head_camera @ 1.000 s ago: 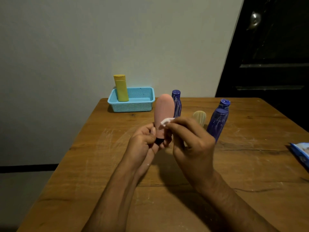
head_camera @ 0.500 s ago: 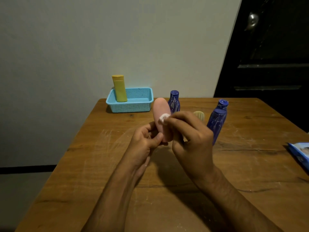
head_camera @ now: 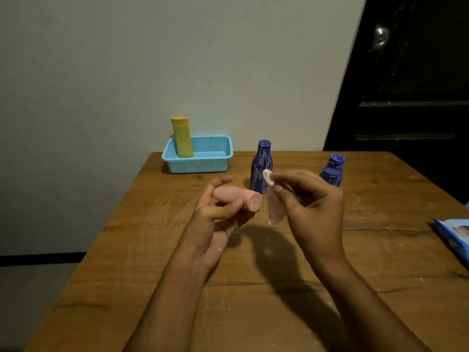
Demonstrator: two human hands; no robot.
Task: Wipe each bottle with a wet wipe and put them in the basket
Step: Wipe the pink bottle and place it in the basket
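Observation:
My left hand (head_camera: 218,217) grips a pink bottle (head_camera: 236,196) lying on its side above the table, its flat cap end facing me. To its right my right hand (head_camera: 312,207) pinches a white wet wipe (head_camera: 272,196), which hangs down a little apart from the pink bottle. A blue basket (head_camera: 200,163) stands at the table's far left with a yellow bottle (head_camera: 182,137) upright in it. One dark blue bottle (head_camera: 261,170) stands behind my hands. Two more blue bottles (head_camera: 333,171) stand behind my right hand, partly hidden.
The wooden table (head_camera: 253,275) reaches a pale wall at the back. A blue wipes pack (head_camera: 454,237) lies at the table's right edge. A dark door fills the upper right.
The pink bottle has tipped from upright to lying sideways in my left hand. My right hand has drawn the wipe off the bottle and to the right.

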